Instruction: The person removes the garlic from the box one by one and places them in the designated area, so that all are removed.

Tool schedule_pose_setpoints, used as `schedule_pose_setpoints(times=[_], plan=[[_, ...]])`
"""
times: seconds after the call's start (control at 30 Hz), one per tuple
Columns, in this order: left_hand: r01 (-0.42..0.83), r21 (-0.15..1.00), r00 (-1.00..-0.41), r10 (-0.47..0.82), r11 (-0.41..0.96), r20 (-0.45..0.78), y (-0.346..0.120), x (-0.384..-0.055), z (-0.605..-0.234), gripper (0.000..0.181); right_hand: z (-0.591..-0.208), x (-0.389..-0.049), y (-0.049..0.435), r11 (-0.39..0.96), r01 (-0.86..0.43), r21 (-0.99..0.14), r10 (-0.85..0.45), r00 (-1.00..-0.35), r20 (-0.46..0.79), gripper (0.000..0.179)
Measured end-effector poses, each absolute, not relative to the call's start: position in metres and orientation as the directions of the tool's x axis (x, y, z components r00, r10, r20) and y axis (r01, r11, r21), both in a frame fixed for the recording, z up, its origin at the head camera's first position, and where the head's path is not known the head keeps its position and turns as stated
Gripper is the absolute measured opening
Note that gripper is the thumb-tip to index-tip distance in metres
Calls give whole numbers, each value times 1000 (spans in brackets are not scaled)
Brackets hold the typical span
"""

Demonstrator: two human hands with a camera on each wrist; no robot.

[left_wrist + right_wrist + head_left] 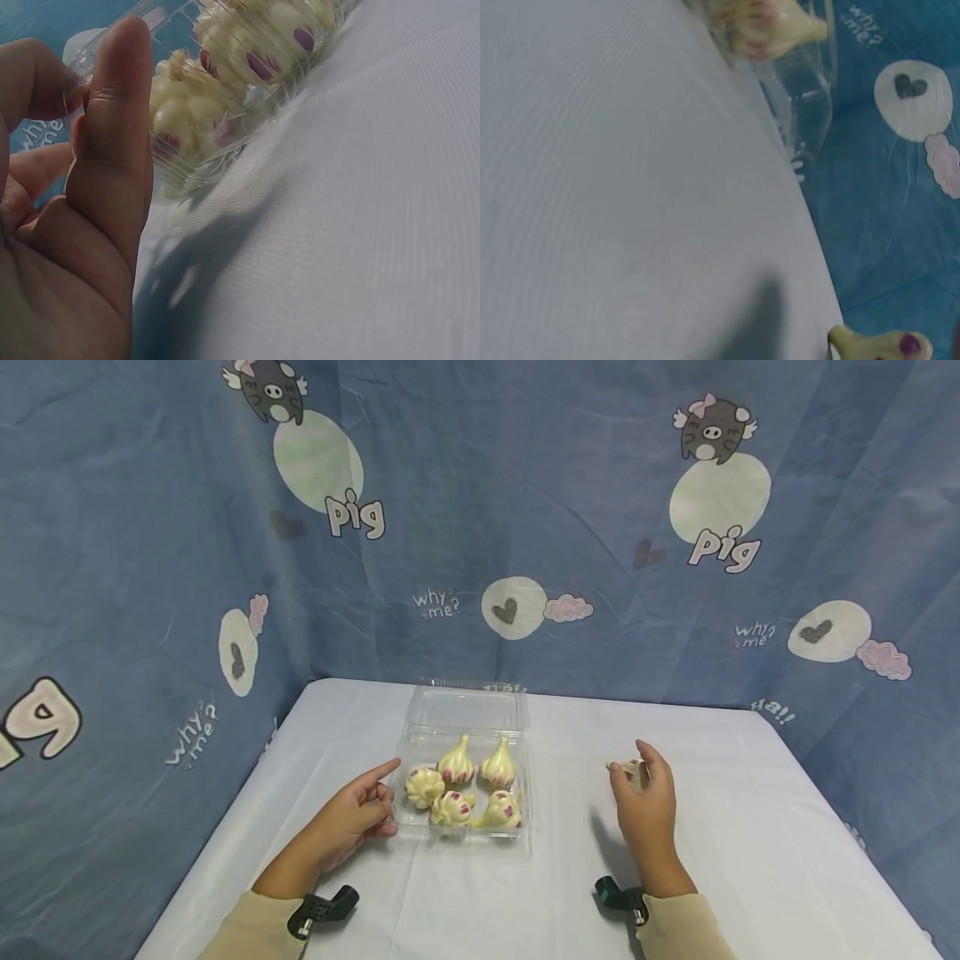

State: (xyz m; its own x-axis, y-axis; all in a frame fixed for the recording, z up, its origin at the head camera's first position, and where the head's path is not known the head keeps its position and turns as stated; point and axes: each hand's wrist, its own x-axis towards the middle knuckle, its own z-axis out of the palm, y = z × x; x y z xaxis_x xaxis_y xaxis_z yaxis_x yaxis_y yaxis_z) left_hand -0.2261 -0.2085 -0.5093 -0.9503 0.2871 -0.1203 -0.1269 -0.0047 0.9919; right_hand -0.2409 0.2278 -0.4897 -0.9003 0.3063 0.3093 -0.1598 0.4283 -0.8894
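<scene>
A clear plastic clamshell box (pixel 465 842) lies with its lid raised at the back. Several garlic bulbs (pixel 456 764), cream with purple patches, sit inside it. At the box's left side my left hand (pixel 352 814) holds the rim, its index finger stretched along the edge; in the left wrist view the thumb (pixel 112 120) stands against the wall. To the right, apart from the box, my right hand (pixel 651 802) pinches another garlic bulb (pixel 632 768) between thumb and fingers. Only part of that garlic bulb (pixel 885 346) shows in the right wrist view.
A white-covered table (pixel 570 893) carries the box. Blue printed cloth (pixel 600 510) hangs behind and along the left. The open lid (pixel 467 708) reaches close to the table's back edge. Black cameras (pixel 326 908) sit on both wrists.
</scene>
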Motion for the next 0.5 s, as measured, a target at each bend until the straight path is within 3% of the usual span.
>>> schedule_pose_setpoints(times=[0.17, 0.5], plan=[[-128, 992, -950, 288, -5, -121, -209, -226, -510, 80, -488, -241, 222, 350, -224, -909, 186, -935, 302, 55], [-133, 991, -950, 285, -8, -126, -208, -225, -510, 79, -489, -237, 205, 348, -241, -906, 8, -966, 260, 50]])
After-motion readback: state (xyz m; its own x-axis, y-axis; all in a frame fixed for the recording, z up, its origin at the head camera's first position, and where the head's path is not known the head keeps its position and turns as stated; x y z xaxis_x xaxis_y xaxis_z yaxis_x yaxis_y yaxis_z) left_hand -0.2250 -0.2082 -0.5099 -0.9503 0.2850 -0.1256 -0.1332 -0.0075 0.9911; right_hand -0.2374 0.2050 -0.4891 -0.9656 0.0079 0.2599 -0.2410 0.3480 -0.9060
